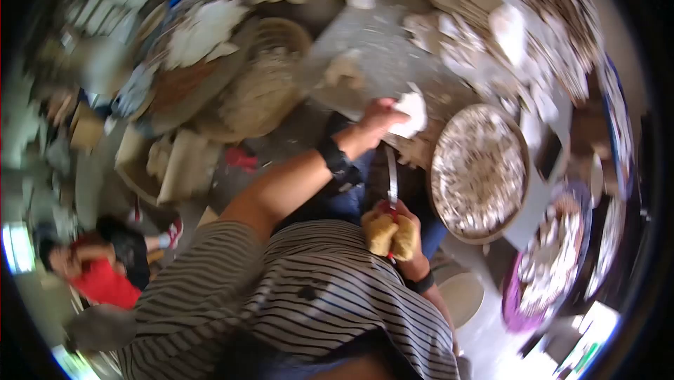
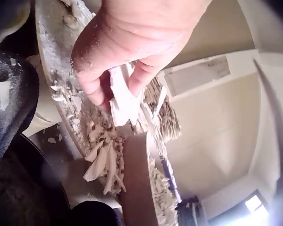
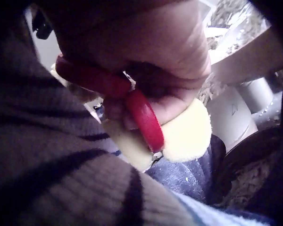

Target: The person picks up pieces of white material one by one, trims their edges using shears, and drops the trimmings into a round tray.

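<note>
Head view, looking down: holds a white piece [image 1: 413,115] pinched between the thumb and fingers of the left hand [image 1: 372,127], just beyond the tip of a pair of scissors [image 1: 392,178]. Grips the scissors at the red handles with the right hand [image 3: 170,52], fingers curled in tight beside yellow padding [image 3: 188,134]. Cannot tell from the blur whether the blades stand apart or together, nor whether any cut has reached the white piece; appears to have metal and piece apart.

Seems partway along, judging by the heaps. Shows a good deal apparently done: small white fragments [image 1: 483,169] spread thickly across a round basket [image 1: 479,239], just to the right of the blades, and more pale bits in a purple basin [image 1: 514,311] farther right. Probably leaves plenty to do, given the stacked sheets [image 1: 558,11] at upper right and the large pale sheet [image 1: 206,32] at upper left, both looking whole. Has yet to put the pinched piece down; cannot tell how much trimming remains on it.
</note>
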Tool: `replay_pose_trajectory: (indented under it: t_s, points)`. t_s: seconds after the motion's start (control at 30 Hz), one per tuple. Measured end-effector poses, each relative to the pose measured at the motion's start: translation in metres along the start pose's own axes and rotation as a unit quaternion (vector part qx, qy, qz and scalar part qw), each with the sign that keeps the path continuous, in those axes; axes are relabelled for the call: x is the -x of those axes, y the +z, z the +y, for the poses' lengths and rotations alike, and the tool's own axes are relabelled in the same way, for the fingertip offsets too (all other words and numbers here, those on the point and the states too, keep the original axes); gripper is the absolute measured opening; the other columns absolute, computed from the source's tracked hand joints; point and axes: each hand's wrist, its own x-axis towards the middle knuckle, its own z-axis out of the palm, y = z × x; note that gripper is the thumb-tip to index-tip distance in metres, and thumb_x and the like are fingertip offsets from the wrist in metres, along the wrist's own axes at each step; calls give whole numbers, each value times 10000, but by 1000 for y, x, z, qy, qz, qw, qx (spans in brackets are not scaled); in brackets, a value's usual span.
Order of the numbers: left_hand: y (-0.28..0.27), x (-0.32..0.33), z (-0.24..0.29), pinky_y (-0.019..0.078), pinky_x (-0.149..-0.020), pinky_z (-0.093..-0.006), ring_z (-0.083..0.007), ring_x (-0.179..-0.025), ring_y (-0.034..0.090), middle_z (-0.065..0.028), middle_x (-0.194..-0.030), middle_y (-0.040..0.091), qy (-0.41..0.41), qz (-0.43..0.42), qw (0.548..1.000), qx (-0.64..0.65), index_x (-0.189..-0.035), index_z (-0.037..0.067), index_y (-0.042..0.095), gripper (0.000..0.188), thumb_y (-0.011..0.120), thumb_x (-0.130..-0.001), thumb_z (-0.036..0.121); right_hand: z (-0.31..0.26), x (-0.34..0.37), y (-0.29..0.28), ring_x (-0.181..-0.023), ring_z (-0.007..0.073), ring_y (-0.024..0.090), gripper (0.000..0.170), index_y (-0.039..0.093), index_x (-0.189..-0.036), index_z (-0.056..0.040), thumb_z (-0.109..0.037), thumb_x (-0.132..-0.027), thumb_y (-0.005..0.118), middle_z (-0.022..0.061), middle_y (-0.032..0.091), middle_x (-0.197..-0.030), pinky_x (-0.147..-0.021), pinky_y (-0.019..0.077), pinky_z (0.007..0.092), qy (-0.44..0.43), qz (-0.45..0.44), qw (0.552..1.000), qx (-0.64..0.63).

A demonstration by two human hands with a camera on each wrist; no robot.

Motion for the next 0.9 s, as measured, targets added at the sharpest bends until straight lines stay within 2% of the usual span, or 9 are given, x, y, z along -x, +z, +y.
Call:
replay_pose_trajectory:
  t_s: [0.03, 0.23, 0.3, 0.33, 0.4, 0.47, 0.57, 0.67, 0.9]
  points:
    - [-8, 6, -1, 509, -722, -292, -164, -794, 618, -78, -909, 627, 23, 10, 999, 26, -1032, 8, 583, 292, 632, -758, 95, 1, -5, -4, -769, 217, 589, 244, 518, -996, 22, -191, -894, 456, 106, 574, -879, -684, 499, 292, 55, -77, 979, -182]
    - [-77, 139, 51, 545, -700, -371, -231, -839, 626, -96, -975, 617, 30, 130, 980, 150, -1149, 22, 472, 368, 585, -810, 110, 13, -4, -8, -903, 227, 541, 334, 496, -1069, 8, -230, -835, 477, 107, 540, -963, -833, 443, 342, 109, -7, 942, -319]
    - [-121, 194, 52, 545, -689, -357, -232, -819, 630, -112, -968, 622, 99, 179, 974, 98, -1111, 19, 508, 326, 583, -814, 131, 7, -9, -6, -896, 226, 538, 341, 498, -1068, 3, -244, -834, 488, 105, 541, -968, -828, 442, 346, 154, -43, 925, -345]
    - [-171, 219, 40, 544, -681, -351, -227, -817, 630, -122, -963, 620, 160, 162, 956, -186, -1085, 19, 530, 287, 563, -824, 136, 6, -9, -4, -896, 227, 539, 340, 499, -1068, 3, -245, -836, 486, 107, 543, -969, -828, 443, 348, 151, -51, 930, -331]
    - [-205, 286, 70, 541, -663, -312, -165, -824, 630, -73, -810, 636, 45, 301, 949, -86, -999, 45, 608, 265, 608, -808, 229, 2, -8, 0, -896, 229, 542, 340, 502, -1067, 4, -248, -840, 483, 109, 546, -972, -828, 445, 351, 132, -54, 951, -275]
    - [-356, 334, 17, 536, -658, -343, -238, -818, 629, -93, -844, 594, 97, 564, 784, -243, -973, 25, 589, 271, 580, -836, 258, 1, -7, 6, -896, 232, 545, 340, 505, -1067, 4, -251, -844, 480, 112, 549, -974, -829, 448, 354, 120, -56, 963, -235]
    - [-328, 392, 64, 529, -717, -395, -348, -840, 609, -159, -1015, 538, 344, 612, 680, 211, -1066, 15, 491, 311, 547, -855, 237, 1, -12, 12, -896, 235, 550, 340, 509, -1066, 4, -256, -849, 475, 116, 554, -978, -830, 451, 359, 114, -60, 969, -209]
    - [-315, 393, 65, 481, -881, -370, -362, -992, 559, -215, -1084, 525, 252, 590, 747, 172, -1148, -36, 404, 330, 480, -883, 145, 0, -16, 18, -896, 239, 554, 341, 513, -1065, 5, -261, -855, 471, 120, 559, -982, -830, 454, 363, 109, -66, 973, -192]
    - [-219, 265, 74, 526, -734, -367, -317, -836, 628, -158, -982, 592, 173, 444, 877, 66, -1113, 24, 480, 346, 573, -838, 213, -5, -15, 28, -896, 247, 565, 344, 523, -1062, 5, -271, -868, 460, 129, 570, -990, -832, 462, 374, 81, -107, 976, -169]
